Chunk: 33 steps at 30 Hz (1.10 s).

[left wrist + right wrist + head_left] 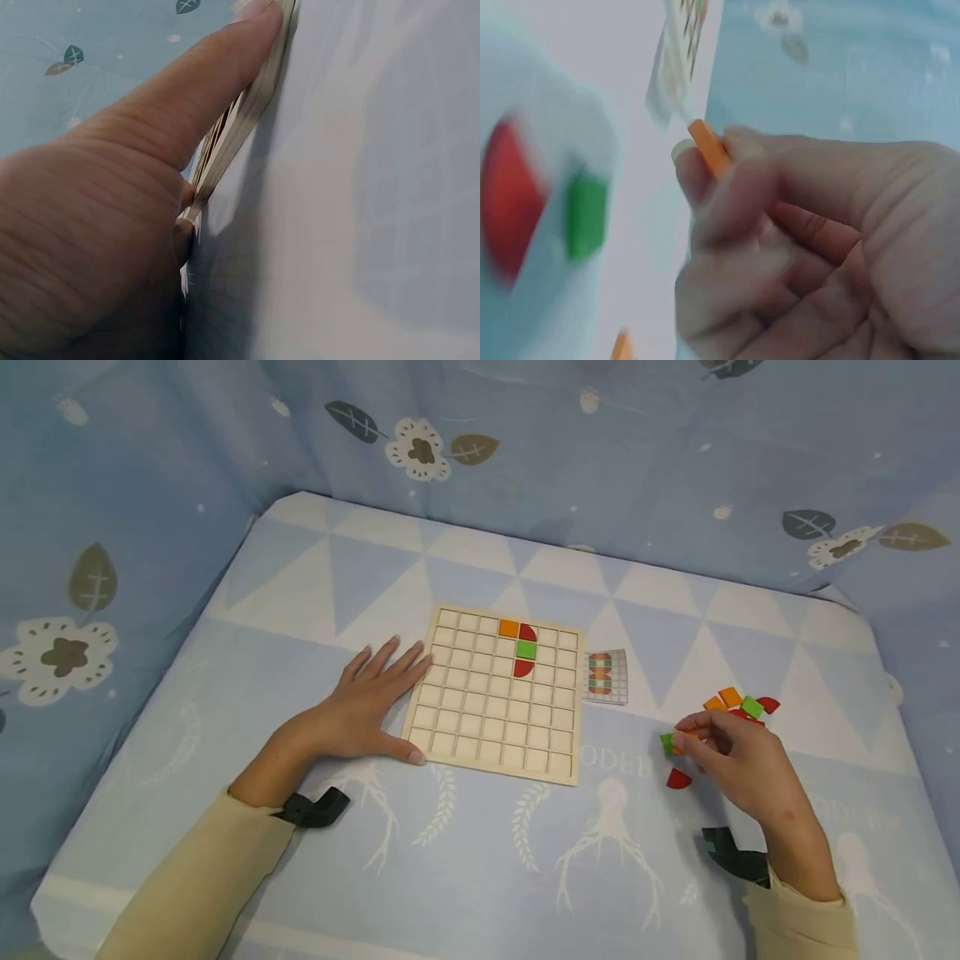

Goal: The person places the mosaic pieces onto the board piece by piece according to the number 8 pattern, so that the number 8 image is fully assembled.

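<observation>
With fingers spread, my left hand (363,706) rests against the left side of a wooden grid board (453,724). In the left wrist view its thumb (202,82) lies along the board's edge. An orange square tile (509,628), a red quarter-round tile (528,632), a green square tile (527,649) and another red quarter-round tile (522,668) sit in the board's upper cells. My right hand (738,760) pinches an orange tile (710,148) between thumb and fingertips, to the right of the board. Near that hand lie a loose green tile (666,743) and a red quarter-round tile (678,778).
A small printed pattern card (617,681) lies at the board's right edge. Beyond my right hand is a loose pile of orange tiles (730,697), a green tile (752,707) and red tiles (768,704). Patterned curtains (525,460) stand around the cloth-covered table (480,860).
</observation>
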Available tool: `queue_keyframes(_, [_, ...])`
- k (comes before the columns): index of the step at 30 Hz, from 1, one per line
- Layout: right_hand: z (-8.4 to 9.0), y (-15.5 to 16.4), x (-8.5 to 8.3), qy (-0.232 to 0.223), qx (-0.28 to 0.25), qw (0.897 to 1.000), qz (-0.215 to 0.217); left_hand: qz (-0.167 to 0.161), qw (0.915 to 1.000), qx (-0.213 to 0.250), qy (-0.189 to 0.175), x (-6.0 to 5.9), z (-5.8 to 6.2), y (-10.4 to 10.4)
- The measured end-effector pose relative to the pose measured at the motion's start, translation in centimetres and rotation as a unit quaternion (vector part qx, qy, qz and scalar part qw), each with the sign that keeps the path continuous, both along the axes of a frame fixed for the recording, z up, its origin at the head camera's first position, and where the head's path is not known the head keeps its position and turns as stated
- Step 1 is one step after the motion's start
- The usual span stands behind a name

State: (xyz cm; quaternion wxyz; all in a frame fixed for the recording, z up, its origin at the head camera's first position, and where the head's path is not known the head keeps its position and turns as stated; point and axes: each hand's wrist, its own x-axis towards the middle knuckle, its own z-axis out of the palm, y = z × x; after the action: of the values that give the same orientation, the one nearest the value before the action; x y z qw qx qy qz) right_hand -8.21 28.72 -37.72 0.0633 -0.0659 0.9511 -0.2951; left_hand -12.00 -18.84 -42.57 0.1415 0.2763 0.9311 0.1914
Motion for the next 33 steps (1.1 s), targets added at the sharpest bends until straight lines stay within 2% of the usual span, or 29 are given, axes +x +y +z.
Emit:
queue_keyframes(4, [0.5,-3.6,-1.4,0.026,-0.016,0.999,0.045,-0.004,1.0000,-0.004,-0.007,-0.1,0.0,0.0])
queue_keyframes(12, [0.3,-11.9,-5.9,0.033,-0.046,0.991,0.125,-0.007,0.9999,-0.007,-0.011,-0.3,-0.3,-0.1])
queue_keyframes(14, [0.2,-13.7,-7.0,0.039,-0.046,0.987,0.152,-0.006,0.9999,-0.011,-0.010,-0.3,-0.3,-0.1])
queue_keyframes(19, [-0.2,-16.6,-9.1,0.038,-0.028,0.982,0.185,-0.004,0.9999,-0.013,-0.010,-0.3,-0.2,-0.2])
queue_keyframes(24, [-1.0,-18.2,-10.1,0.037,-0.010,0.982,0.186,0.005,0.9998,-0.010,-0.017,-0.1,-0.1,-0.4])
queue_keyframes(33, [-1.5,-19.3,-10.6,0.034,0.017,0.978,0.204,0.001,0.9999,-0.010,-0.014,-0.1,0.0,-0.3])
